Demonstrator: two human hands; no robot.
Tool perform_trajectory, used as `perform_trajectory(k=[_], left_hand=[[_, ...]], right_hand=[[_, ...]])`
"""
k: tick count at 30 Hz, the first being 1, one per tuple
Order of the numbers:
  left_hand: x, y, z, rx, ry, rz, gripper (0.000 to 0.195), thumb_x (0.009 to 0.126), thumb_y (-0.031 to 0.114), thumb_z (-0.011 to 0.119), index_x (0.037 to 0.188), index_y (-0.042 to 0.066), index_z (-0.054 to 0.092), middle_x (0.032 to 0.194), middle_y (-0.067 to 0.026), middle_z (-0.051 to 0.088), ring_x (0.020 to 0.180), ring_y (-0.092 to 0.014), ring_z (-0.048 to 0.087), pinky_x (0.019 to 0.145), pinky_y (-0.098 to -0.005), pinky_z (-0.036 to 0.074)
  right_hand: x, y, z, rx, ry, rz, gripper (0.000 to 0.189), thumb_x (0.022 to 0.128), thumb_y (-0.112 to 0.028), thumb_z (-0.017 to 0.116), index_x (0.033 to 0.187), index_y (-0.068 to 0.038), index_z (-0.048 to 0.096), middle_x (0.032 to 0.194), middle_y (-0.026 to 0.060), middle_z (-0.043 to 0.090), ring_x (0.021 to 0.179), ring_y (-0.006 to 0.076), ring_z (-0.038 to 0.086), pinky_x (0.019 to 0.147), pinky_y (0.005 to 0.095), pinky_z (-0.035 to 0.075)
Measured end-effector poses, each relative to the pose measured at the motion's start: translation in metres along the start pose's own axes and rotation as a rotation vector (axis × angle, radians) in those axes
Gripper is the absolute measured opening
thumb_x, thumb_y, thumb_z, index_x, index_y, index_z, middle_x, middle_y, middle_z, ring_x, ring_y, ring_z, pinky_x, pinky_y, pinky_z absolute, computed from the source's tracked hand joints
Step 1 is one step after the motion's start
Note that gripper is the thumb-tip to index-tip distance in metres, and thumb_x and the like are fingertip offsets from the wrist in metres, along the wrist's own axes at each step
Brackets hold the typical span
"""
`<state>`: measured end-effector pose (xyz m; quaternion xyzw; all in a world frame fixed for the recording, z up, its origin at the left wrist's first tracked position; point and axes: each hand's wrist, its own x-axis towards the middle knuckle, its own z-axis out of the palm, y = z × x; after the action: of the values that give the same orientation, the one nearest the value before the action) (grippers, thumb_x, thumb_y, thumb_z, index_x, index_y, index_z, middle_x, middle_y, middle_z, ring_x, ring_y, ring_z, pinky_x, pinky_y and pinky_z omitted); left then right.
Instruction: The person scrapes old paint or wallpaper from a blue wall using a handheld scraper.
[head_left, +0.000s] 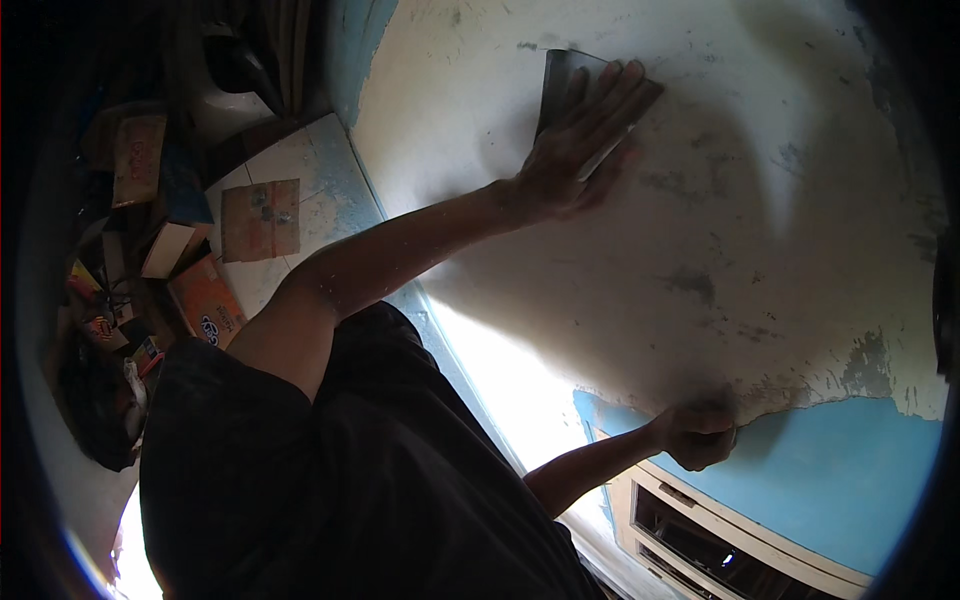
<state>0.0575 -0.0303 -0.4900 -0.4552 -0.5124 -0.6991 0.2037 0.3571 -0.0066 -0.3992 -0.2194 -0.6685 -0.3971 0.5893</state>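
My left hand (574, 154) lies flat against the wall with its fingers spread over a dark, bent sheet that looks like sandpaper (553, 94). One edge of the sheet shows between the fingers and the thumb side. Beneath it the wall (585, 300) is whitish and bears grey smudges and scuffs. Lower right, my right hand (697, 435) is curled against the wall where the whitish coat meets blue paint (817, 457). Whether its fingers hold anything is hidden.
On the left, cardboard boxes (206, 296) and other clutter are piled on the floor. A flattened cardboard piece (261, 220) lies on the dusty tiles (319, 161). A cream frame with dark openings (675, 495) sits in the wall below my right hand.
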Motion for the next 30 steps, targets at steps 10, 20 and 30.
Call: perform_trajectory(k=[10, 20, 30], left_hand=[[-0.051, -0.011, -0.011, 0.079, -0.239, 0.058, 0.059, 0.087, 0.002, 0.053, 0.141, 0.003, 0.029, 0.144, -0.0160, 0.032, 0.134, -0.035, 0.029, 0.109, -0.0466, 0.028], [-0.068, 0.002, -0.008, -0.021, -0.056, 0.011, 0.055, 0.086, 0.006, 0.058, 0.137, 0.007, 0.038, 0.140, -0.0120, 0.041, 0.129, -0.028, 0.039, 0.107, -0.0419, 0.034], [0.021, 0.022, -0.004, -0.019, 0.028, 0.067, 0.055, 0.086, 0.004, 0.058, 0.137, 0.006, 0.037, 0.140, -0.0146, 0.040, 0.128, -0.030, 0.041, 0.104, -0.0407, 0.039]], right_hand=[[0.001, -0.001, 0.001, -0.059, -0.014, -0.018, 0.024, 0.093, -0.017, 0.050, 0.076, 0.000, 0.051, 0.052, 0.0035, 0.050, 0.044, 0.0181, 0.049, 0.041, 0.0296, 0.043], [0.000, -0.006, 0.001, -0.101, -0.025, 0.015, 0.025, 0.093, -0.018, 0.051, 0.074, -0.001, 0.052, 0.055, 0.0035, 0.051, 0.046, 0.0185, 0.050, 0.042, 0.0297, 0.042], [0.000, -0.006, 0.001, -0.082, 0.031, 0.060, 0.023, 0.091, -0.016, 0.053, 0.075, 0.000, 0.053, 0.053, 0.0049, 0.052, 0.048, 0.0230, 0.052, 0.047, 0.0336, 0.045]])
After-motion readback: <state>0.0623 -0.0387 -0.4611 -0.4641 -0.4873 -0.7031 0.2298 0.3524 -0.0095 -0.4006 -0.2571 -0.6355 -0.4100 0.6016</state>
